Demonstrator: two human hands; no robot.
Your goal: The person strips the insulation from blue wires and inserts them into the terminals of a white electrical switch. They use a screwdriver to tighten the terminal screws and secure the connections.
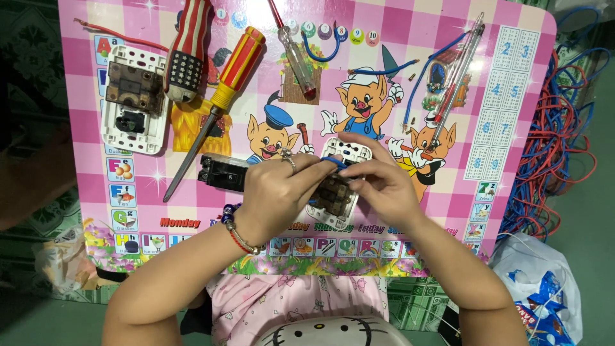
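Desk here is a pink checkered cartoon-print tabletop (410, 38), tangled red and blue wires (551, 147) off its right edge. My left hand (275, 192) and right hand (378, 182) both pinch a white plastic wall switch plate (343, 150) with a short blue wire (334, 160), dead centre between them.

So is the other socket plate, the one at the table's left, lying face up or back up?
Back up. The white socket plate lies flat with its brown and black inner parts facing the camera, untouched, beside the striped plier handles.
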